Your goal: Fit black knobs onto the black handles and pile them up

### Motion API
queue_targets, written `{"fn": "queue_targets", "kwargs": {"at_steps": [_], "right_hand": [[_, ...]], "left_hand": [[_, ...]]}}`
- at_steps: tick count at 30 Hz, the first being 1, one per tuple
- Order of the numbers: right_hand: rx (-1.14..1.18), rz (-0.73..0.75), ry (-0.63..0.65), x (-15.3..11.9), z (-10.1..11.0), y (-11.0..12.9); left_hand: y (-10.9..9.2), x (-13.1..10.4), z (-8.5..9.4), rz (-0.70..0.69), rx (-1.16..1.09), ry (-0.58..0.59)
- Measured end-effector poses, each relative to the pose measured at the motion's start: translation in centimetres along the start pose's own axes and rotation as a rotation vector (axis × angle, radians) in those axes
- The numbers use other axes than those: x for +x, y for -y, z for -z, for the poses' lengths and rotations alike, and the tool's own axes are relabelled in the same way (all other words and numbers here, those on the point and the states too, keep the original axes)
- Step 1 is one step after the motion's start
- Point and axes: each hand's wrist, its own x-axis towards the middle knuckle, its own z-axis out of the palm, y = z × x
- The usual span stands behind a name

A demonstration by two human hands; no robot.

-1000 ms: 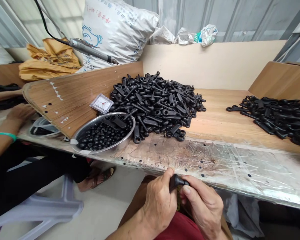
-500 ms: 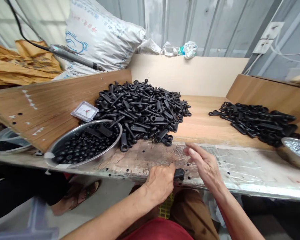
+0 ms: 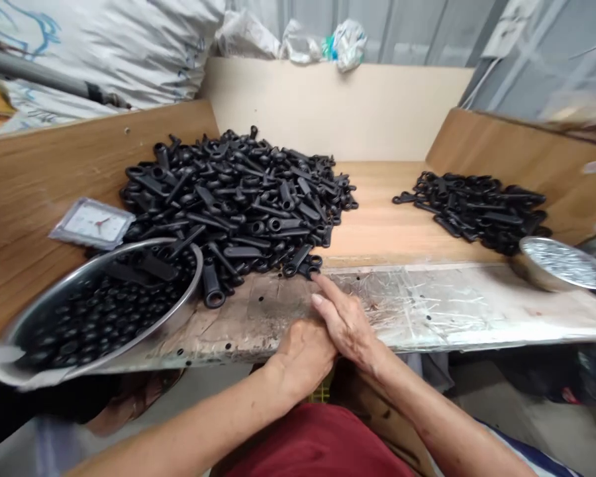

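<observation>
My left hand (image 3: 305, 354) is closed at the table's front edge, its fingers curled down; what it holds is hidden now. Over its right side lies my right hand (image 3: 346, 321), with the fingertips pointing at the near edge of a large heap of black lever-shaped parts (image 3: 258, 205). The index finger reaches a part at the heap's edge, and whether it grips anything is hidden. To the left, a metal bowl (image 3: 198, 265) holds small round black pieces (image 3: 114, 318) and a few black levers.
A smaller black pile (image 3: 481, 212) lies at the right, beside a bowl of small silvery pieces (image 3: 566, 262). A square white dial (image 3: 95, 224) leans near the left bowl. Wooden boards (image 3: 338, 109) wall the table; a white sack (image 3: 129, 46) stands behind.
My right hand has moved left against my left hand. The black part that stuck out of my left hand is now hidden. The view has shifted closer to the table.
</observation>
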Motion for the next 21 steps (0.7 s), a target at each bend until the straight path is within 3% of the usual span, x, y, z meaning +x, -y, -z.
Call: {"fn": "queue_targets", "kwargs": {"at_steps": [4, 7, 11, 13, 16, 19, 21], "right_hand": [[-0.112, 0.123, -0.052, -0.8, 0.6, 0.3], [-0.193, 0.259, 0.101, -1.3, 1.9, 0.7], [-0.156, 0.26, 0.267, -1.7, 3.7, 1.1], [-0.095, 0.245, 0.307, -1.4, 4.7, 0.6], [-0.019, 0.137, 0.255, -0.3, 7.0, -1.4], [-0.002, -0.094, 0.065, 1.2, 10.3, -4.7], [-0.071, -0.233, -0.094, 2.3, 12.6, -7.0]], "left_hand": [[0.4, -0.1, 1.5, -0.021, 0.118, 0.035], [1.0, -0.1, 2.6, 0.019, 0.139, -0.004], [1.9, -0.2, 2.7, 0.089, -0.051, -0.02], [2.6, -0.6, 1.9, 0.066, -0.149, -0.128], [4.5, -1.7, 0.0, -0.09, -0.034, -0.504], [6.4, -2.5, -1.7, -0.116, 0.179, -0.707], [7.0, -2.4, -2.4, -0.073, 0.253, -0.76]]}}
